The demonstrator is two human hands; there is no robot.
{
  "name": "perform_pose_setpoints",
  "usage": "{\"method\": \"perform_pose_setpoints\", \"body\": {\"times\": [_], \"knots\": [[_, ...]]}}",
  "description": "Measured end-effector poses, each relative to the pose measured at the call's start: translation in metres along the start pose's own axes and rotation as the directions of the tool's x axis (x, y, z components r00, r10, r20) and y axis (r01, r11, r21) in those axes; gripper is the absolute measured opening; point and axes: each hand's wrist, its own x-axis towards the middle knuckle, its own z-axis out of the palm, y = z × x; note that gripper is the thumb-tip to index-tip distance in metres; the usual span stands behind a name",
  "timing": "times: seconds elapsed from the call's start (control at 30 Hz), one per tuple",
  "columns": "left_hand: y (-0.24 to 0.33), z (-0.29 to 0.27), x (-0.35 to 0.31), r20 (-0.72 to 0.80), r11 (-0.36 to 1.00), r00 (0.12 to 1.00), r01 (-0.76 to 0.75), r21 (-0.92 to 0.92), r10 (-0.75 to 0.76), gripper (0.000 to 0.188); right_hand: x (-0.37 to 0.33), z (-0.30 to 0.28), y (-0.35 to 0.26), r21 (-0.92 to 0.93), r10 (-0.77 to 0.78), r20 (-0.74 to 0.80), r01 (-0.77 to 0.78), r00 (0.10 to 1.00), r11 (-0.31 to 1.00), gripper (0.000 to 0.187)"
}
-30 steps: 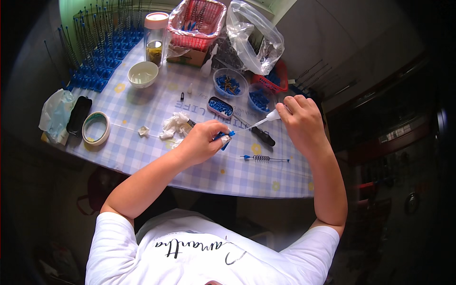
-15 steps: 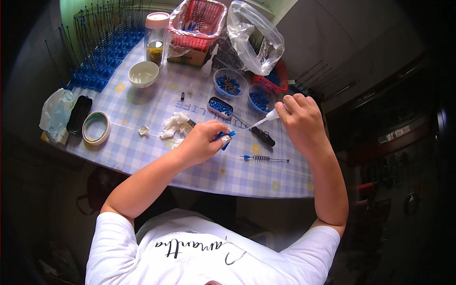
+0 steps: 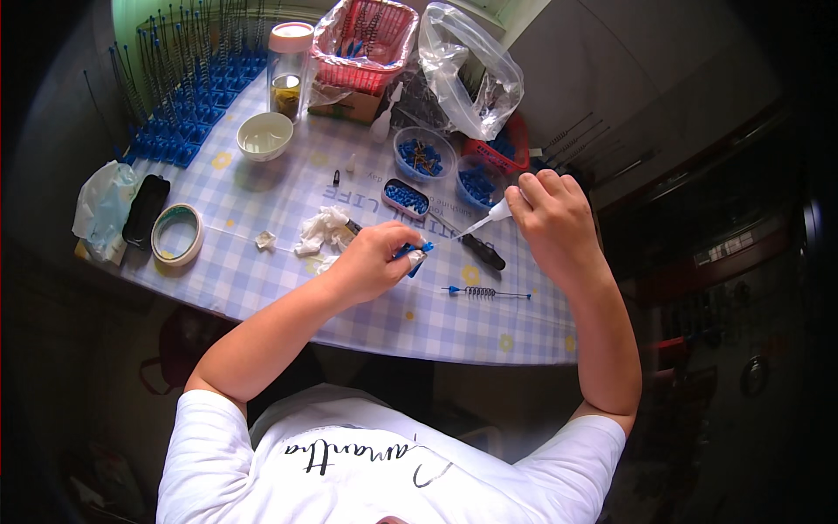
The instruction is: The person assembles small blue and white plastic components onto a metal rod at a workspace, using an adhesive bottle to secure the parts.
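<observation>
My left hand [image 3: 377, 260] pinches a small blue plastic piece [image 3: 426, 247] between thumb and fingers, over the front half of the table. Most of that piece is covered by the fingers. In my right hand [image 3: 556, 220] is a white squeeze bottle [image 3: 499, 212], tipped down to the left. Its long thin nozzle ends just right of the blue piece, seemingly a little apart from it. On the cloth below lies a wire spring [image 3: 480, 293] with a blue cone at one end and a small blue tip at the other. A black-handled screwdriver [image 3: 483, 251] rests between my hands.
Beyond my hands stand a tin of blue beads [image 3: 405, 198] and tubs of blue parts [image 3: 423, 153]. Crumpled tissue [image 3: 323, 230], a tape roll [image 3: 177, 236] and a bowl [image 3: 264, 137] lie leftward. Upright springs on blue bases [image 3: 179, 131] fill the far left; a red basket [image 3: 365, 44] stands behind.
</observation>
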Motion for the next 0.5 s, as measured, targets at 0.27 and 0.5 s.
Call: {"method": "perform_pose_setpoints", "body": {"times": [0.27,0.5], "knots": [[-0.0002,0.0001,0.0002,0.003,1.0,1.0,0.003,-0.006,-0.003,0.019,0.0022,-0.0019,-0.0003,-0.002,-0.004,-0.013,0.004,1.0,1.0,0.008],[-0.0028,0.0009,0.0005,-0.003,1.0,1.0,0.0,0.0,0.0,0.019,0.0036,-0.0016,-0.0002,-0.012,-0.009,-0.021,0.009,1.0,1.0,0.007]]}}
